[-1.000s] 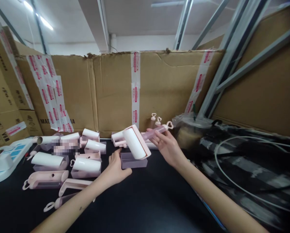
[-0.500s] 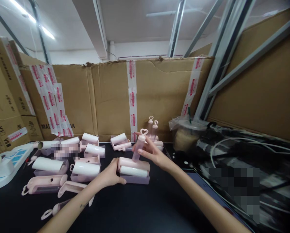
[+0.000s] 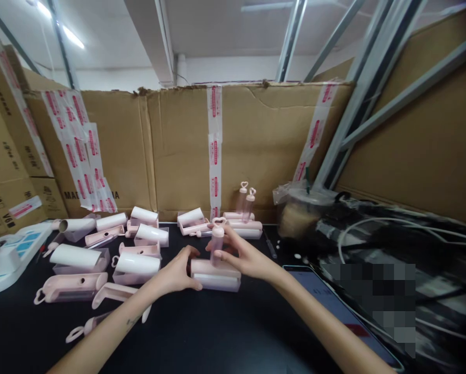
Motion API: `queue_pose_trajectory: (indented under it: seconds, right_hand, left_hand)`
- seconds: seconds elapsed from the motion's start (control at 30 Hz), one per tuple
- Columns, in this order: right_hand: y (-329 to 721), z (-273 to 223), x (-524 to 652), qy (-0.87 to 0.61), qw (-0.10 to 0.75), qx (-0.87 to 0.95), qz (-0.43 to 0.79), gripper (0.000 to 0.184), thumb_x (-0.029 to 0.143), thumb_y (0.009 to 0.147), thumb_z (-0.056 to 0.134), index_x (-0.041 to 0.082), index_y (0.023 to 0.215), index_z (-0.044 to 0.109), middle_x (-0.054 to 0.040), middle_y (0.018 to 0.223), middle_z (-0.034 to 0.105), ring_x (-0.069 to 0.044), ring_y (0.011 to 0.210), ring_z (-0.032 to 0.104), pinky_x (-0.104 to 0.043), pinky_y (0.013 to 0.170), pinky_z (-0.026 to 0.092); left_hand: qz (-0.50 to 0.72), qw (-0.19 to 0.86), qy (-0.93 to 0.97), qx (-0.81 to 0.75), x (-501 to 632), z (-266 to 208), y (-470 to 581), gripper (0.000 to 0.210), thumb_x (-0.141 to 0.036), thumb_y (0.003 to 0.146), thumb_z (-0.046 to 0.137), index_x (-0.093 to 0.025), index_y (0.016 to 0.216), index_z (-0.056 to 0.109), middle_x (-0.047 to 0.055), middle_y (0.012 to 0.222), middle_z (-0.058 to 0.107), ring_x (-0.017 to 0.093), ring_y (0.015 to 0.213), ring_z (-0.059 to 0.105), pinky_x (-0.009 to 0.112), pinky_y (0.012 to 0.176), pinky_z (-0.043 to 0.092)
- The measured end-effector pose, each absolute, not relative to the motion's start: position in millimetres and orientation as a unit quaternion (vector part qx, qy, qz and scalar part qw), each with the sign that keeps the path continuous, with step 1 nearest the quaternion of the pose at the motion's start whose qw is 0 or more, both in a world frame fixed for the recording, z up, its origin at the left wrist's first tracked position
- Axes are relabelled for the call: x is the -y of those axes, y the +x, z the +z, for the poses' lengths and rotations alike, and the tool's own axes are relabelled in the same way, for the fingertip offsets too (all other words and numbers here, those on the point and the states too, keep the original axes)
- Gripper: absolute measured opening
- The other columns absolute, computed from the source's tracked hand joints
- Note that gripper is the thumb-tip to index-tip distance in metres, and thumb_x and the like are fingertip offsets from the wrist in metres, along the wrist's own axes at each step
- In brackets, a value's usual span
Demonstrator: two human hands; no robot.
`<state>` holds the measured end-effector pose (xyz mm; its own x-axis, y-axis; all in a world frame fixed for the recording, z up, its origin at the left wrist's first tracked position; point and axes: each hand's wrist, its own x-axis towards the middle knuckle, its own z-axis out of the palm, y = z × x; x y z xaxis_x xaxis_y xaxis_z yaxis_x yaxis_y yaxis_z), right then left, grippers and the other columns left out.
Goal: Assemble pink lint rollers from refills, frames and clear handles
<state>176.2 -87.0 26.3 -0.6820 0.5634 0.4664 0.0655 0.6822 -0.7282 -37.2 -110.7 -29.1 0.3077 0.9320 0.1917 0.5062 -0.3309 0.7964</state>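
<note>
A pink lint roller (image 3: 215,274) lies on the black tabletop, its white paper roll partly showing between the pink cover and the clear lower shell. My left hand (image 3: 178,272) grips the left end of it, thumb at the front and fingers behind. From its top rises a translucent pink handle (image 3: 217,244) with a heart-shaped loop, standing nearly upright. My right hand (image 3: 242,254) pinches this handle between thumb and fingers; the handle's foot meets the cover. Behind my right hand, two similar lint rollers (image 3: 245,228) lie with their handles upright.
Lint roller parts with white paper rolls (image 3: 137,263) spread over the left side. A power strip (image 3: 14,259) lies at far left. On the right are a phone (image 3: 334,306), a screwdriver (image 3: 270,246), a drink cup (image 3: 301,215) and cables (image 3: 376,228). Cardboard (image 3: 178,156) walls the back.
The pink cover has come down over the white roll, so less of the roll shows. My right hand has shifted the handle slightly left and lower. My left hand keeps its hold.
</note>
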Motion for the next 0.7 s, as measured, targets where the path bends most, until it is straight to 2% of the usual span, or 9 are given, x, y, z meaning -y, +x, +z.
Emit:
queue_pose_trajectory:
  seconds: [0.07, 0.13, 0.2, 0.23, 0.27, 0.33, 0.43, 0.53, 0.7]
  right_hand:
    - [178, 21, 85, -0.192, 0.344, 0.846, 0.359, 0.056, 0.033, 0.085, 0.05, 0.02, 0.134, 0.025, -0.008, 0.105, 0.061, -0.02, 0.1, 0.058, -0.033, 0.082, 0.048]
    - [179, 17, 85, -0.216, 0.323, 0.861, 0.327, 0.068, 0.037, 0.08, 0.058, 0.018, 0.134, 0.022, -0.0102, 0.112, 0.057, -0.022, 0.107, 0.053, -0.035, 0.087, 0.045]
    - [181, 14, 87, -0.257, 0.257, 0.896, 0.256, 0.081, 0.039, 0.065, 0.072, 0.015, 0.13, 0.031, -0.0123, 0.116, 0.053, -0.027, 0.109, 0.051, -0.037, 0.089, 0.043]
    - [182, 13, 87, -0.279, 0.211, 0.911, 0.218, 0.081, 0.038, 0.058, 0.076, 0.014, 0.126, 0.038, -0.0126, 0.115, 0.053, -0.029, 0.106, 0.051, -0.037, 0.088, 0.043]
    - [184, 13, 87, -0.3, 0.165, 0.921, 0.183, 0.077, 0.036, 0.055, 0.078, 0.013, 0.12, 0.045, -0.0122, 0.112, 0.055, -0.029, 0.103, 0.053, -0.037, 0.087, 0.043]
    - [190, 13, 84, -0.342, 0.091, 0.927, 0.123, 0.062, 0.031, 0.058, 0.075, 0.015, 0.113, 0.052, -0.0098, 0.105, 0.058, -0.027, 0.096, 0.055, -0.035, 0.084, 0.044]
    - [208, 18, 70, -0.436, 0.042, 0.899, 0.026, 0.051, 0.028, 0.054, 0.076, 0.016, 0.101, 0.06, -0.0104, 0.104, 0.059, -0.029, 0.102, 0.051, -0.035, 0.088, 0.04]
    - [234, 21, 50, -0.522, 0.038, 0.851, -0.029, 0.046, 0.026, 0.051, 0.078, 0.011, 0.091, 0.064, -0.0171, 0.105, 0.057, -0.037, 0.104, 0.046, -0.044, 0.086, 0.039]
    - [254, 18, 21, -0.576, 0.067, 0.812, -0.069, 0.034, 0.024, 0.059, 0.073, 0.011, 0.089, 0.062, -0.0172, 0.101, 0.057, -0.035, 0.099, 0.05, -0.04, 0.083, 0.04]
  left_hand:
    - [0.326, 0.311, 0.748, -0.487, 111, -29, -38, 0.063, -0.017, 0.051, 0.072, -0.016, 0.108, 0.044, 0.009, 0.111, 0.049, 0.024, 0.098, 0.051, 0.034, 0.082, 0.043]
    - [0.315, 0.306, 0.752, -0.491, 112, -28, -37, 0.061, -0.017, 0.053, 0.07, -0.015, 0.108, 0.044, 0.009, 0.109, 0.05, 0.024, 0.095, 0.053, 0.034, 0.08, 0.043]
    - [0.31, 0.299, 0.755, -0.495, 113, -28, -37, 0.062, -0.017, 0.054, 0.068, -0.016, 0.11, 0.042, 0.009, 0.111, 0.049, 0.024, 0.095, 0.053, 0.034, 0.082, 0.043]
    - [0.309, 0.295, 0.756, -0.497, 114, -27, -37, 0.063, -0.017, 0.054, 0.068, -0.016, 0.112, 0.042, 0.009, 0.113, 0.048, 0.024, 0.097, 0.053, 0.034, 0.084, 0.042]
    - [0.306, 0.289, 0.756, -0.501, 115, -27, -36, 0.066, -0.017, 0.054, 0.068, -0.017, 0.114, 0.041, 0.01, 0.116, 0.046, 0.024, 0.1, 0.052, 0.035, 0.086, 0.041]
    - [0.289, 0.271, 0.756, -0.521, 119, -26, -35, 0.076, -0.019, 0.053, 0.069, -0.017, 0.121, 0.037, 0.012, 0.122, 0.041, 0.026, 0.105, 0.05, 0.036, 0.089, 0.04]
    - [0.233, 0.24, 0.762, -0.555, 125, -26, -34, 0.086, -0.025, 0.051, 0.071, -0.014, 0.128, 0.032, 0.016, 0.124, 0.037, 0.032, 0.112, 0.045, 0.04, 0.09, 0.039]
    - [0.202, 0.232, 0.773, -0.556, 129, -26, -34, 0.08, -0.026, 0.054, 0.069, -0.011, 0.126, 0.037, 0.017, 0.119, 0.042, 0.034, 0.116, 0.041, 0.042, 0.092, 0.037]
    - [0.182, 0.222, 0.792, -0.538, 130, -23, -36, 0.066, -0.026, 0.059, 0.065, -0.013, 0.12, 0.044, 0.014, 0.114, 0.046, 0.034, 0.115, 0.04, 0.043, 0.094, 0.033]
